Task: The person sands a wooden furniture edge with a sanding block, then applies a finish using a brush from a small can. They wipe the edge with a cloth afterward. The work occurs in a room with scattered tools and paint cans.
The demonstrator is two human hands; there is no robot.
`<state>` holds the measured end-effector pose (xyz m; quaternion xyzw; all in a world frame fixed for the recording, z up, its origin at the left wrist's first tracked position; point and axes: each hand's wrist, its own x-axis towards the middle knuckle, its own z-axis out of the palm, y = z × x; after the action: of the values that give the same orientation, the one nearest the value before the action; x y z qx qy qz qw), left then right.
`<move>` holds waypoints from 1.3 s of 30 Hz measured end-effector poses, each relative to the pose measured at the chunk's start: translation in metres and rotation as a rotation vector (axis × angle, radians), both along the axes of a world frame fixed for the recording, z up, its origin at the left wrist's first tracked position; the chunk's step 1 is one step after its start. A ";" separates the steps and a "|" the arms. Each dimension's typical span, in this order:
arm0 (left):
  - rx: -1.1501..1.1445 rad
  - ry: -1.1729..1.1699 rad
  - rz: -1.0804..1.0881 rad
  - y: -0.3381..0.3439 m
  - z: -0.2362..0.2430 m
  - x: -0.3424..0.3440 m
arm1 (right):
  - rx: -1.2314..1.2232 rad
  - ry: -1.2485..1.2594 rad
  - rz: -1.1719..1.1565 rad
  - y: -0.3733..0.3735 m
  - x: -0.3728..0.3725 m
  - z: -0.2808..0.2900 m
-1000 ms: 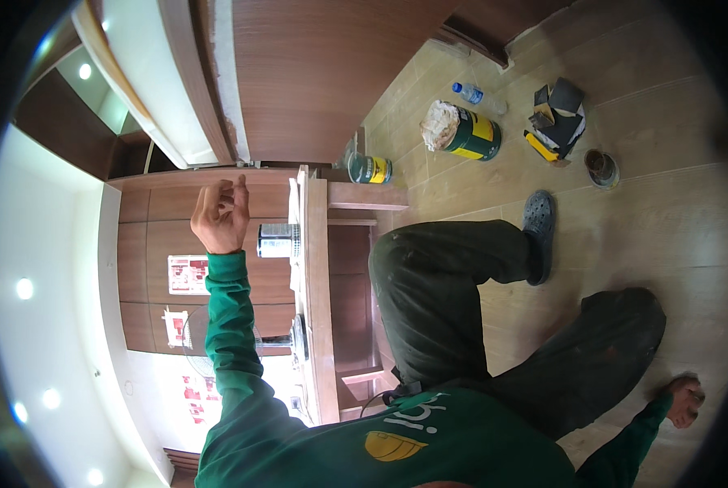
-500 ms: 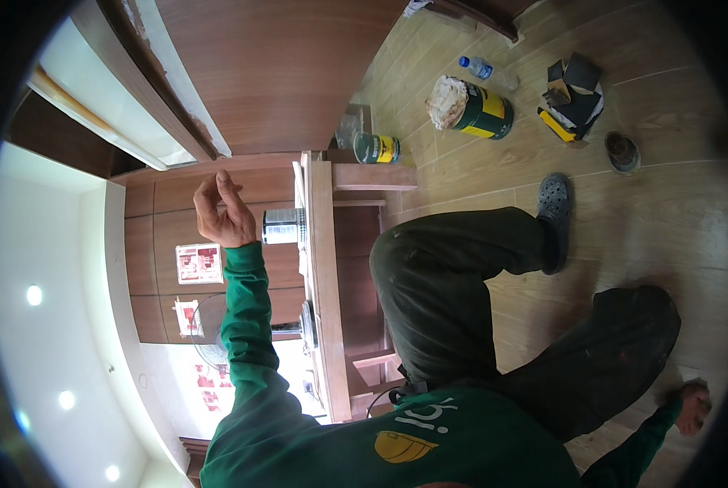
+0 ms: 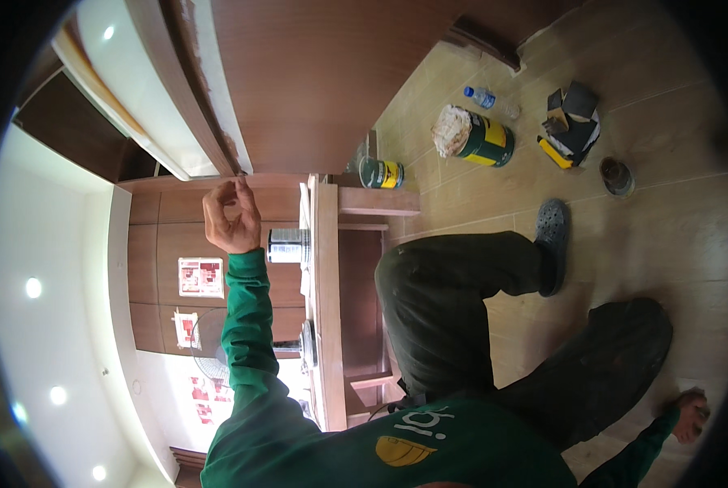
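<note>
My left hand point(image 3: 232, 218) is raised against the lower edge of the brown wooden panel point(image 3: 315, 73), at the corner where the panel meets the pale trim strip point(image 3: 156, 122). Compared with the two preceding views, the hand has shifted slightly toward that edge and the view has swung, so more of the panel face now fills the upper part of the picture. My left fingers point(image 3: 225, 195) are curled with thumb and forefinger pinched together; whether a small item sits between them cannot be determined. I judge that the hand is now in working contact with the panel edge rather than approaching it. My right hand point(image 3: 689, 413) is planted on the wooden floor point(image 3: 673, 220) behind me, fingers spread flat and holding nothing; it has remained a support. I crouch beside a narrow wooden shelf unit point(image 3: 327, 309). Well apart on the floor stand a small green tin point(image 3: 382, 172), a larger green can point(image 3: 486, 140) with a rag-like bundle point(image 3: 450, 130) touching it, and a plastic bottle point(image 3: 487, 99).
</note>
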<state>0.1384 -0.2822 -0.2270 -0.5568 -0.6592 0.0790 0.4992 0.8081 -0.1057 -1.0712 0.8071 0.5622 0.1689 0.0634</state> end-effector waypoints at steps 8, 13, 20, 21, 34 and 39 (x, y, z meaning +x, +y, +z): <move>-0.199 0.072 -0.167 0.048 0.016 0.038 | 0.085 0.017 -0.117 -0.013 0.013 -0.017; -0.205 0.064 -0.166 0.079 0.024 0.052 | 0.150 0.031 -0.218 -0.016 -0.020 0.017; -0.197 0.036 -0.305 0.129 0.025 0.074 | 0.104 0.071 -0.341 -0.013 -0.044 0.057; -0.203 0.027 -0.340 0.138 0.027 0.076 | 0.107 0.075 -0.345 -0.014 -0.046 0.060; -0.152 0.089 -0.613 0.270 0.020 0.144 | 0.400 0.251 -0.284 -0.004 -0.071 0.093; -0.225 0.199 -0.495 0.269 0.014 0.162 | 0.525 0.331 -0.244 -0.007 -0.073 0.094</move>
<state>0.3007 -0.0129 -0.2130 -0.7422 -0.4381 0.0815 0.5005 0.7352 -0.1122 -0.9770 0.8736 0.4013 0.1661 -0.2192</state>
